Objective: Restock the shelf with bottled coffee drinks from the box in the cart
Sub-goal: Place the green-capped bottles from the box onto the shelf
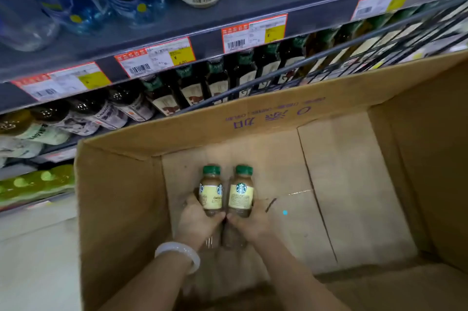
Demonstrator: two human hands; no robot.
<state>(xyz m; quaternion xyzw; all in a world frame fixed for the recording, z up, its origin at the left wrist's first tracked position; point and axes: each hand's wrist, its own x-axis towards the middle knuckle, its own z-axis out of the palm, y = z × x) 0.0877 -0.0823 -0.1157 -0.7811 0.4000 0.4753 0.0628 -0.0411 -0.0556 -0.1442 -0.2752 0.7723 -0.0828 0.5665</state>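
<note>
1. While both hands reach down into the cardboard box (121,209), each grips one coffee bottle low on its body: the left hand (196,219) has its fingers curled round the left bottle (210,190), and the right hand (249,223) has its fingers curled round the right bottle (241,189).
2. Both bottles are upright, green caps above the fingers, labels just above the knuckles, and their sides look to be touching or nearly so, between the two hands.
3. Risk, as I judge it: the grips sit near the bases, so the heavier upper part could tip outward over the fingers as the bottles lift, and one could drop back into the box.
4. Another risk: the bottles may knock together, or catch the box wall or the cart wire (329,67) beyond the fingertips, on the way to the shelf (177,24).
5. A white bangle (179,255) on the left wrist could snag the box edge.
6. Count: two coffee bottles in the box, both held; two hands; one box; one bangle. No other bottles show on the box floor around the fingers. Shelf bottles farther off are too blurred to count.
</note>
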